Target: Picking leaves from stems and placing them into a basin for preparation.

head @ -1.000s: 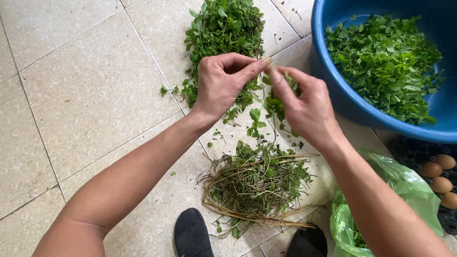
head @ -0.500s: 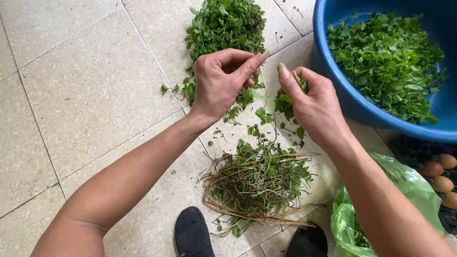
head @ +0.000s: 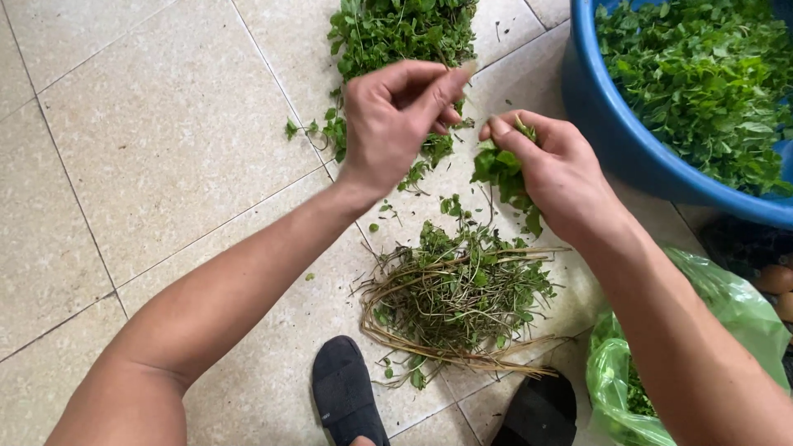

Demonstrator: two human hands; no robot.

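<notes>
Leafy green sprig (head: 500,169), stem downward

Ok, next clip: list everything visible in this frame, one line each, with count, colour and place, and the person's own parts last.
leafy herb pile: one, green, on the floor at top centre
blue basin: one, blue, top right, filled with picked green leaves
stem pile: one, brownish-green, on the floor between the forearms
plastic bag: one, green, lower right, partly under the right forearm
eggs: at least two, brown, right edge
floor tiles: beige, under everything
shoes: two, black, bottom centre
left hand: pinching a stem, over the leafy pile's edge
right hand: closed on a green sprig
</notes>
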